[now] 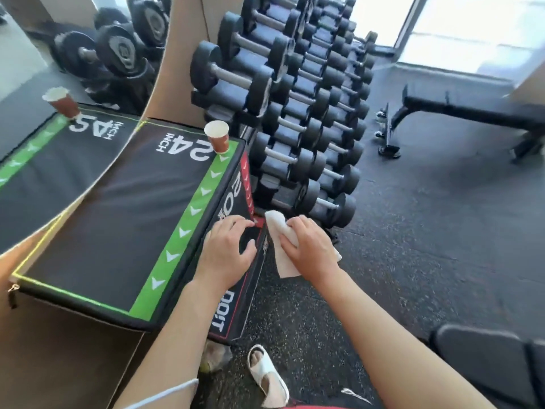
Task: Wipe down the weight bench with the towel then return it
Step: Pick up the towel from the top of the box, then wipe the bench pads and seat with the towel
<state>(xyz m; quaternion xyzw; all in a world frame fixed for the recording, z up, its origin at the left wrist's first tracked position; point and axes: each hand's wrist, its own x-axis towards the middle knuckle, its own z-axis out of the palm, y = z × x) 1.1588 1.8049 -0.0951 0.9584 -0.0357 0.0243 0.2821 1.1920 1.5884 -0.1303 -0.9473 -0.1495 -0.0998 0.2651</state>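
Right hand (309, 246) grips the white towel (280, 246); left hand (227, 252) rests open-fingered on the plyo box (103, 216) — weight bench (472, 109), far right, not yet reached.

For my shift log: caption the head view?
Right hand holds white towel beside plyo box; left hand rests on its corner.
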